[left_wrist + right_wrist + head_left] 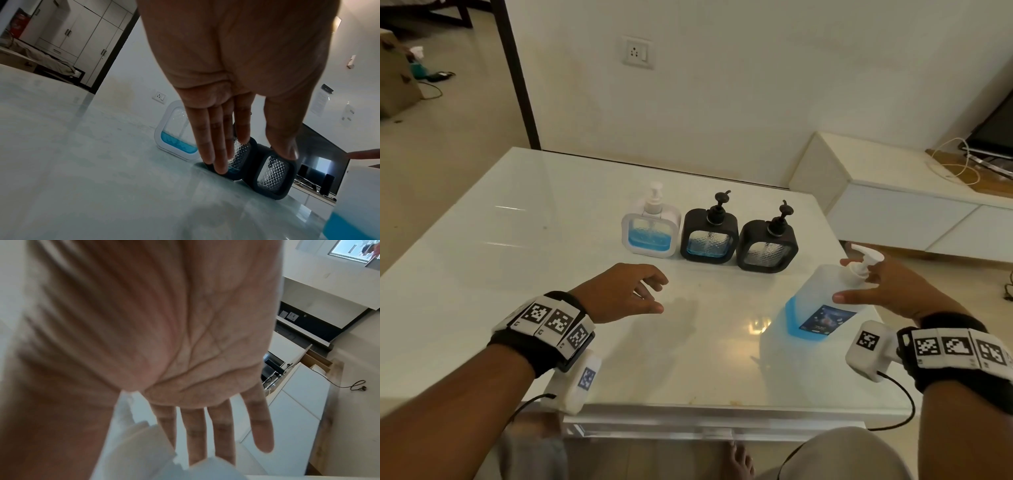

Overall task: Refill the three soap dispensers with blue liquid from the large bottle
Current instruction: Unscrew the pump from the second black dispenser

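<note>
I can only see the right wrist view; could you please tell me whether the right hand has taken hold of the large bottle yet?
Observer: Not yet. The right hand is spread open over the large bottle, fingers by its pump, not curled round it.
Operator: Thanks. Which dispenser looks emptiest?
Observer: The right black dispenser shows no blue; the white dispenser holds the most.
Operator: And the left hand?
Observer: The left hand is open above the table, holding nothing.
</note>
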A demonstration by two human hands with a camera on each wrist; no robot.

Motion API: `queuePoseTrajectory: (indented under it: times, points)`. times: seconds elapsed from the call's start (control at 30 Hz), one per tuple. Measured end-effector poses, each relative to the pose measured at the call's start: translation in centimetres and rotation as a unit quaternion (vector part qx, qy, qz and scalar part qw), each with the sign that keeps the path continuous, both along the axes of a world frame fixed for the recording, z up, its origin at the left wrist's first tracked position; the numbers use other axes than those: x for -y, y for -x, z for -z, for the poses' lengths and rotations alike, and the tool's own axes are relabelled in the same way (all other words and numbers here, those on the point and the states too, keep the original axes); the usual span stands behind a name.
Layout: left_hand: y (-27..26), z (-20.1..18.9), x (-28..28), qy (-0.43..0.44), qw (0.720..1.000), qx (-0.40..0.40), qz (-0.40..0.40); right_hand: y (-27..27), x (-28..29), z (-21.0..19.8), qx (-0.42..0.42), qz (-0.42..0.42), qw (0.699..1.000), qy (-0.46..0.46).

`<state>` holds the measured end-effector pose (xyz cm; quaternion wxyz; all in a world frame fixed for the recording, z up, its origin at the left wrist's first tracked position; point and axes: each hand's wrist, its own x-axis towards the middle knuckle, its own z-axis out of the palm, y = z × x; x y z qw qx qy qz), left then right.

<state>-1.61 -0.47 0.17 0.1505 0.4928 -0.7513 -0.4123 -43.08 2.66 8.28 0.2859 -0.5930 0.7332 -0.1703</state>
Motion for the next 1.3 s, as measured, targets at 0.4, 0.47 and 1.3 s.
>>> queuePoseTrajectory:
  times: [0.4,0.47,1.3]
  points:
    - [-0.2,-0.5,0.2,0.014,1.0,0.014,0.001,-6.9,0.5,-6.3,0.029,0.021,0.935,0.353]
    - [-0.2,-0.6,0.2,0.016,1.0,0.019,0.003,-9.2,1.7,-6.0,0.062,0.042,0.922,0.38]
    - [-1.5,-0.9,0.4,0.005,1.0,-0.008,-0.024,-14.2,11.2,8.8,0.077,0.319,0.93,0.164]
